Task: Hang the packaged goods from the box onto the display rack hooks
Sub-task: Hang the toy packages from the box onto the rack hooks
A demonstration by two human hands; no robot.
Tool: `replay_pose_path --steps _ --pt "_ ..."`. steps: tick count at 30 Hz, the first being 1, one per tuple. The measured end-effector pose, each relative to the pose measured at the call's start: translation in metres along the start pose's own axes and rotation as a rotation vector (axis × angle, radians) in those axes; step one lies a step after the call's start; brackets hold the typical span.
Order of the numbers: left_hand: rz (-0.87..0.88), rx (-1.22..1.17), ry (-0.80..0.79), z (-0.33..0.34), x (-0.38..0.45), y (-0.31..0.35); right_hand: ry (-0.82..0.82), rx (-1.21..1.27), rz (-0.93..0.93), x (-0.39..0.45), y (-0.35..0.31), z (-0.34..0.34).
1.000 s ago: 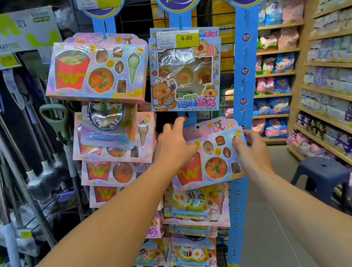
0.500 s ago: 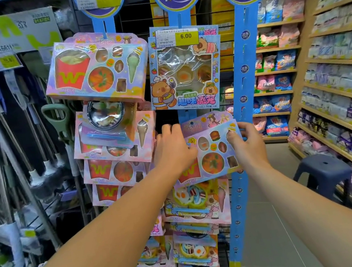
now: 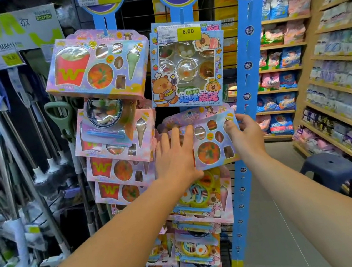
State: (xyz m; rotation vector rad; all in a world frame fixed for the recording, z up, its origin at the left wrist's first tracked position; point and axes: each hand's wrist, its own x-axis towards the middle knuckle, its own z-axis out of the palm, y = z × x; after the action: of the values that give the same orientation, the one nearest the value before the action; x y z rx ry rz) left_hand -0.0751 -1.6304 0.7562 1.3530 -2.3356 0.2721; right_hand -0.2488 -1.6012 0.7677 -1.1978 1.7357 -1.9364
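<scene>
Hanging step – pink toy-food box [image 3: 214,141] at middle column under blue capybara box [image 3: 186,63]. L hand [image 3: 175,156] flat, fingers straight on front; R hand [image 3: 244,133] pinching right edge. Next prob: seat hang-tab on hook – hook not visible.

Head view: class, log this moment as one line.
left hand flat on pink fast-food toy box | right hand pinches its right edge | below bear box
</scene>
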Motion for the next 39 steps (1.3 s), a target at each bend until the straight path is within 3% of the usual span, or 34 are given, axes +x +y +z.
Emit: replay_pose_path --steps 9,28,34,36,39 --pt "0.038 0.137 0.067 -0.002 0.009 0.001 0.026 -0.001 0.024 0.004 -0.007 0.004" --pt "0.1 0.095 -0.066 -0.008 0.004 -0.004 0.032 -0.151 0.151 -0.005 -0.006 -0.001" --pt "0.118 0.127 -0.088 -0.005 0.0 -0.008 -0.08 -0.192 0.157 -0.012 -0.001 -0.003" --pt "0.128 0.129 -0.062 -0.002 -0.003 -0.008 -0.059 -0.305 0.086 -0.013 0.0 0.001" --pt "0.139 0.152 -0.03 0.001 -0.006 -0.009 0.043 -0.667 -0.185 -0.013 -0.004 0.002"
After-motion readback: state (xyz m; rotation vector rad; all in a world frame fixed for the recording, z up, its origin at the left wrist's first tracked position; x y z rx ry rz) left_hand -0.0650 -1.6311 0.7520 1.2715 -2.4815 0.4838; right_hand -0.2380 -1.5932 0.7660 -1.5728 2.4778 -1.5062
